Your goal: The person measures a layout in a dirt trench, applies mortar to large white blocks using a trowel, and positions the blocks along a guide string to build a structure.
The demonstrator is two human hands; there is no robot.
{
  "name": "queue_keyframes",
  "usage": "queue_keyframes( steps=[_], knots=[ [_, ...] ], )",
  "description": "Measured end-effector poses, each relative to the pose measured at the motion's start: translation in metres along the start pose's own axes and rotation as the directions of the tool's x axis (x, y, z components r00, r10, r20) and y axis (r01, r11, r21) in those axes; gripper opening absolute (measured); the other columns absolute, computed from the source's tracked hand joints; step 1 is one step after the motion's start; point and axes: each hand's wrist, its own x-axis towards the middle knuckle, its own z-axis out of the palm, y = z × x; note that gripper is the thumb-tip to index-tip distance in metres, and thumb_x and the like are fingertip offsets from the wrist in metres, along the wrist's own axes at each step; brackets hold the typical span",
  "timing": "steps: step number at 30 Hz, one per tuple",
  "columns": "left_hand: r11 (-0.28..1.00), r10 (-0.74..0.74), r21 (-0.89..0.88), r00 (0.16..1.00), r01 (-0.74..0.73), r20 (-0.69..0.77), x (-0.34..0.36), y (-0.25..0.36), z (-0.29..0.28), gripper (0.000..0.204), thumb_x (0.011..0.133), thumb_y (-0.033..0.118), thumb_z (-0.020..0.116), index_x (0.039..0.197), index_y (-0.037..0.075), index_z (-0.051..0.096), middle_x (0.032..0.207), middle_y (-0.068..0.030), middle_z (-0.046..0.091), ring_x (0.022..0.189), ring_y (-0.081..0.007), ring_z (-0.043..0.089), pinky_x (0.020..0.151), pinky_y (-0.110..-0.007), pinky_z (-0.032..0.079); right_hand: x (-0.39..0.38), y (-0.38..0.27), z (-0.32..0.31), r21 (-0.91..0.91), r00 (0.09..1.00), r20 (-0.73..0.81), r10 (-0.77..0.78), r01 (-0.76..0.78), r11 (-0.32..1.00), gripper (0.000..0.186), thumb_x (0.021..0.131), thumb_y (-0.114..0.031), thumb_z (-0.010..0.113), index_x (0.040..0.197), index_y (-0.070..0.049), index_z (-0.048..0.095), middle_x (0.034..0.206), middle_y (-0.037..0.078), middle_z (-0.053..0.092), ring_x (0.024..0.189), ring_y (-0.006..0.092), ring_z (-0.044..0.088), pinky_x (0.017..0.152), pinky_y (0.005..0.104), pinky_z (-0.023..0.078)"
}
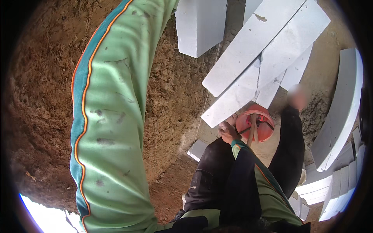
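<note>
My right hand (230, 133) is low at the near end of a long white block (248, 87), beside a red-orange bucket (265, 132). Its fingers are curled in; what they hold, if anything, is hidden, and I cannot tell whether they touch the block. In the bucket stands a wooden stick or handle (254, 126) among things too small to name. My left arm (112, 101), in a green sleeve with a teal stripe and orange piping, reaches up past the top edge, near another upright white block (200, 27). The left hand is out of the picture.
A second long white block (252, 46) lies against the first, with dark gaps and cracks. More white blocks (338, 112) stand and stack at the right. A rough brown earth wall (46, 97) fills the left. A thin string (205, 105) runs past the blocks. My black-trousered legs (211, 171) are bent below.
</note>
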Motion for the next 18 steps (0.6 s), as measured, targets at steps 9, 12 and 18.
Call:
queue_keyframes(
  steps=[9, 12, 18],
  knots=[
    [0.996, 0.089, -0.011, 0.995, -0.089, 0.048, 0.010, -0.011, -0.003, 0.124, 0.065, 0.021, 0.089, 0.162, 0.006, 0.013, 0.133, -0.0303, 0.061, 0.126, -0.0415, 0.060, 0.109, -0.044, 0.046, 0.032, 0.306, -0.162, 0.180, 0.227, -0.799, 0.557, -0.793, 0.582, 0.051, 0.103, -0.037, 0.034, 0.147, -0.014, 0.049, 0.149, 0.012, 0.052, 0.139, 0.0321, 0.045, 0.116, 0.0515, 0.031],
    [0.996, 0.092, 0.014, 0.993, -0.094, 0.074, 0.008, -0.019, -0.001, 0.120, 0.065, 0.021, 0.089, 0.161, 0.006, 0.020, 0.131, -0.0299, 0.063, 0.125, -0.0404, 0.060, 0.108, -0.043, 0.047, 0.031, 0.282, -0.175, 0.368, 0.328, -0.623, 0.710, -0.678, 0.636, 0.067, 0.104, -0.059, 0.020, 0.157, -0.022, 0.038, 0.160, 0.006, 0.042, 0.148, 0.0283, 0.036, 0.121, 0.0519, 0.022],
    [0.997, 0.028, 0.068, 0.992, -0.037, 0.126, 0.002, -0.002, 0.009, 0.110, 0.066, 0.021, 0.089, 0.158, 0.008, 0.030, 0.130, -0.0290, 0.064, 0.123, -0.0419, 0.061, 0.107, -0.045, 0.047, 0.036, 0.308, -0.167, 0.319, 0.315, -0.667, 0.675, -0.698, 0.641, 0.066, 0.104, -0.057, 0.019, 0.151, -0.020, 0.047, 0.158, 0.007, 0.045, 0.147, 0.0267, 0.038, 0.120, 0.0489, 0.025]
  ],
)
